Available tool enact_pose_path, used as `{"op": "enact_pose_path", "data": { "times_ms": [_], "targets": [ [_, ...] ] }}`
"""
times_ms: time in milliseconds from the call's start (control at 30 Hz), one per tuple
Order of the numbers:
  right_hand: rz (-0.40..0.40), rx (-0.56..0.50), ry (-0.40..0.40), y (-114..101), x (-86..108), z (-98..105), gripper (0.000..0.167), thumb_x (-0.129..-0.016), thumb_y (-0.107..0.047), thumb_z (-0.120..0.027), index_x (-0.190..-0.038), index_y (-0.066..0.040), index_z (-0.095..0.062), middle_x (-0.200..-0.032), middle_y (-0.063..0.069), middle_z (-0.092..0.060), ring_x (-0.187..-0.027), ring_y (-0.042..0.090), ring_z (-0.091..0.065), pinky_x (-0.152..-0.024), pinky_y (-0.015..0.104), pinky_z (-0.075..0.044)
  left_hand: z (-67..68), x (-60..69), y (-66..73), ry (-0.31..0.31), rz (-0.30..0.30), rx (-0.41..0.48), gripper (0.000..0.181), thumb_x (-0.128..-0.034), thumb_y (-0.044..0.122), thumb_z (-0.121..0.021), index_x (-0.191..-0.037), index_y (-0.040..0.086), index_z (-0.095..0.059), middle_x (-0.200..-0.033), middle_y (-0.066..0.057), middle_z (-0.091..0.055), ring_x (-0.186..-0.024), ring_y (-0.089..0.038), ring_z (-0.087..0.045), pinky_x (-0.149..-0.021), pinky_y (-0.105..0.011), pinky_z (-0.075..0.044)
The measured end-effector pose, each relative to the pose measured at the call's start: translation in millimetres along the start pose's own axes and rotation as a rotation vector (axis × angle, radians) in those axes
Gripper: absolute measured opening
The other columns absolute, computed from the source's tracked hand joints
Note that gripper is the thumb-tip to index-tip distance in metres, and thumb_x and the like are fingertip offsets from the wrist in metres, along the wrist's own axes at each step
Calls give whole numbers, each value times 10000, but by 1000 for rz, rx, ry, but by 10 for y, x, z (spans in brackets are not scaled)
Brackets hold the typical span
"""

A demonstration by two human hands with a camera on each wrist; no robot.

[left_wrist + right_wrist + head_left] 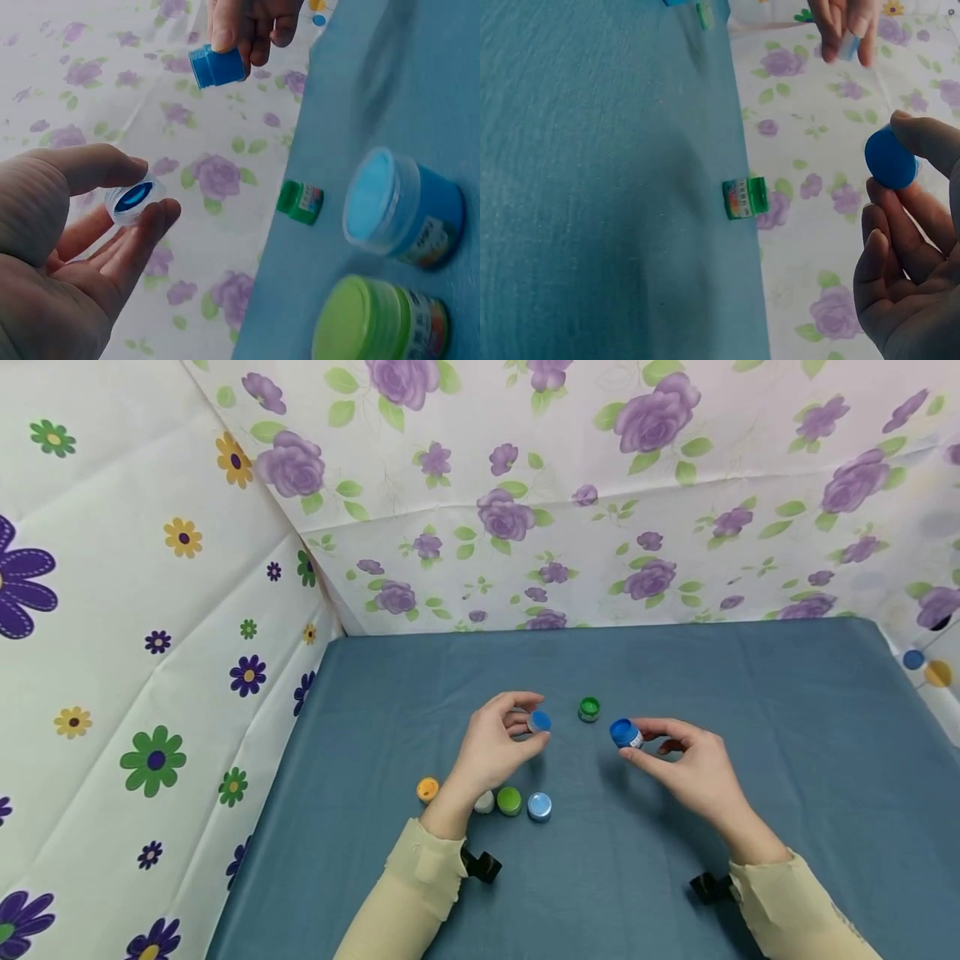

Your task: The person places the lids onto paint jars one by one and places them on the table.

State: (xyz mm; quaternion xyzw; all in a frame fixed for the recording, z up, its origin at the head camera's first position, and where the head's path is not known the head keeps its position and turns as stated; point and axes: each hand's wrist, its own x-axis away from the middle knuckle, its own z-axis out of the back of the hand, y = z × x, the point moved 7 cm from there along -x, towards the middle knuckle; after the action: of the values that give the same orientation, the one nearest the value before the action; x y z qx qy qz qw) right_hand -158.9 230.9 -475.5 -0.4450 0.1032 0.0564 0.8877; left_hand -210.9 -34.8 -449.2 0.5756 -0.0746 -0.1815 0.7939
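Observation:
My left hand (491,745) pinches a small clear screw lid (538,721) between thumb and fingers. Blue paint coats the inside of that lid (133,199), as the left wrist view shows. Over on the right, my right hand (693,770) holds a small blue paint jar (624,732) by its sides, tilted and with no lid on. The right wrist view has one round blue end of the jar (891,159) facing the camera. Lid and jar are apart, both raised above the table. Beyond and between the hands stands a green paint jar (588,709), seemingly without a lid.
Near my left wrist stand lidded jars: light blue (539,807), light green (509,801), a white one (484,802) partly behind the wrist, and an orange one (427,789). A blue-grey cloth (810,735) covers the table. Flowered sheets (570,527) hang behind and at the left.

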Motion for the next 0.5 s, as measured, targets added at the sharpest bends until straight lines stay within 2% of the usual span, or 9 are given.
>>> {"op": "enact_pose_path", "data": {
  "times_ms": [100,233,367,500],
  "targets": [
    [46,9,16,-59,8,7,396,-936,-258,-878,-1299,-144,-770,-1113,-1,-750,-970,45,-626,-796,191,-510,-52,4,83,-27,-27,27,457,-975,-8,-771,-1419,32,-670,-1364,-168,-599,-1214,-276,-678,-1002,-272,-554],
    [74,1,27,-114,16,1,394,-927,-227,-886,-1291,-136,-767,-1094,-13,-744,-960,25,-622,-794,250,-545,-116,7,109,-38,-16,19,463,-996,-8,-754,-1448,33,-662,-1374,-97,-593,-1288,-307,-650,-1003,-250,-546],
    [92,-11,26,-162,19,-8,379,-914,-198,-896,-1267,-138,-772,-1097,-5,-746,-962,40,-628,-792,301,-559,-138,11,124,-10,-17,-48,435,-998,22,-759,-1425,72,-695,-1351,-47,-619,-1136,-238,-698,-902,-259,-584],
    [120,-15,16,-219,11,-18,383,-902,-169,-903,-1259,-148,-767,-1111,-3,-744,-965,55,-632,-789,254,-530,-138,9,175,35,-63,-77,420,-997,75,-777,-1410,127,-717,-1351,-4,-651,-1067,-201,-664,-850,-356,-584]
  ]
}}
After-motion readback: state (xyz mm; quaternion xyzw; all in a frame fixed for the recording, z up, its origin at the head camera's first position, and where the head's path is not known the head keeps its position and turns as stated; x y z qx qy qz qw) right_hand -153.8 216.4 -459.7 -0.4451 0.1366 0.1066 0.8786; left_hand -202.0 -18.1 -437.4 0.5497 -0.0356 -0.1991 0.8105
